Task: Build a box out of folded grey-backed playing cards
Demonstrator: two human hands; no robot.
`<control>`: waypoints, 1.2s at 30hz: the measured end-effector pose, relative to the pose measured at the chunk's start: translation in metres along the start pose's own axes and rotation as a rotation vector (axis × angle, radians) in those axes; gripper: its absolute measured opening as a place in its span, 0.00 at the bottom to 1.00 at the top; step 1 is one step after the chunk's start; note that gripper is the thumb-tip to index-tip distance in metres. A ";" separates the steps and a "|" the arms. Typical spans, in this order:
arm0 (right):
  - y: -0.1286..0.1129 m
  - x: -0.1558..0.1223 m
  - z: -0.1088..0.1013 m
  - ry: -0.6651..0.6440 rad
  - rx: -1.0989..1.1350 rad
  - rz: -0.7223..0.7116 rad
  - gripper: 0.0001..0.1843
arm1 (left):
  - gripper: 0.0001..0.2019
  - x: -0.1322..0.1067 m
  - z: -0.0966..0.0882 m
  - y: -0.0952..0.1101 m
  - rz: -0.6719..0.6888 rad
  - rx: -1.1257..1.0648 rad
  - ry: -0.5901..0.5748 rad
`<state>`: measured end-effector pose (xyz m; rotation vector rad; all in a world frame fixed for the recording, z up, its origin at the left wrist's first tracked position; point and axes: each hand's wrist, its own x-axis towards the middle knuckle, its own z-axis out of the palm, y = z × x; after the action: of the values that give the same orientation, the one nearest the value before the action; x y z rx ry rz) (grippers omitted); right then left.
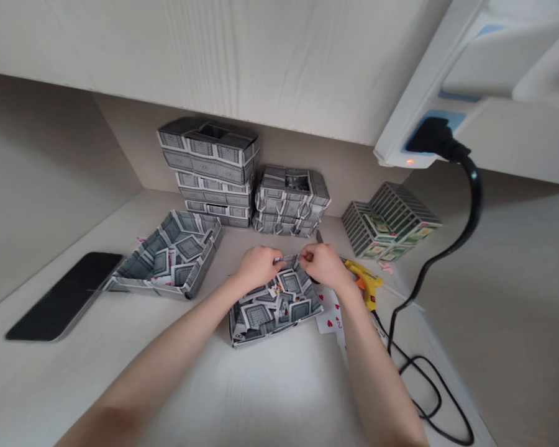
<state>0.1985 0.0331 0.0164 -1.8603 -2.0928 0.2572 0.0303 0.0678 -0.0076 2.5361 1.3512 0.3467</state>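
Observation:
A shallow open box made of playing cards point(279, 331) sits in front of me, grey patterned card backs facing out. Loose cards point(257, 315) lie inside it, a few showing their faces. My left hand point(259, 268) is closed at the box's far rim, thumb and fingers pinching it. Close by, at the far right corner of that rim, my right hand point(325, 266) is closed in a pinch too. Its fingertips cover what exactly they grip. Beside my right wrist lie heart playing cards point(327, 318) and a yellow glue gun point(367, 282).
Another open card box point(205, 261) stands left, near a black phone point(65, 297). Stacked card boxes point(214, 167), a smaller stack point(291, 202) and green-white card blocks point(391, 220) line the back. A black cable point(419, 285) hangs from the power strip point(419, 139) at right.

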 end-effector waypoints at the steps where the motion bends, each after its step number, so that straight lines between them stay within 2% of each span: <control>1: -0.001 0.000 0.001 0.001 0.025 0.005 0.09 | 0.14 0.000 0.000 0.000 -0.004 0.004 -0.001; 5: -0.001 0.001 0.003 -0.054 0.224 0.067 0.08 | 0.14 0.000 0.001 0.000 0.001 0.011 0.006; 10: 0.006 0.002 0.006 -0.229 0.558 0.235 0.07 | 0.14 0.000 0.000 0.000 0.019 0.005 -0.006; 13: 0.008 0.002 0.005 -0.262 0.708 0.260 0.08 | 0.14 0.000 0.000 0.000 0.032 -0.003 0.000; 19: 0.005 0.002 0.003 -0.279 0.835 0.364 0.12 | 0.14 -0.001 -0.004 0.002 0.028 -0.013 -0.020; 23: 0.002 0.002 0.003 -0.268 0.863 0.374 0.16 | 0.14 -0.001 -0.005 0.003 0.020 -0.016 -0.030; 26: -0.002 0.002 0.003 -0.237 0.811 0.367 0.17 | 0.15 -0.001 -0.005 0.004 0.015 -0.006 -0.027; 30: -0.009 0.001 0.002 -0.204 0.621 0.379 0.13 | 0.14 -0.003 -0.006 0.008 -0.029 0.013 -0.035; 33: -0.012 0.000 0.001 -0.145 0.328 0.295 0.10 | 0.13 -0.005 -0.008 0.011 -0.067 0.048 -0.060; 36: -0.014 -0.003 -0.005 0.045 -0.034 0.199 0.10 | 0.13 -0.008 -0.012 0.009 -0.062 0.110 -0.099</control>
<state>0.1875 0.0279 0.0254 -2.0770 -1.8949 0.2256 0.0297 0.0576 0.0058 2.5551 1.4441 0.1366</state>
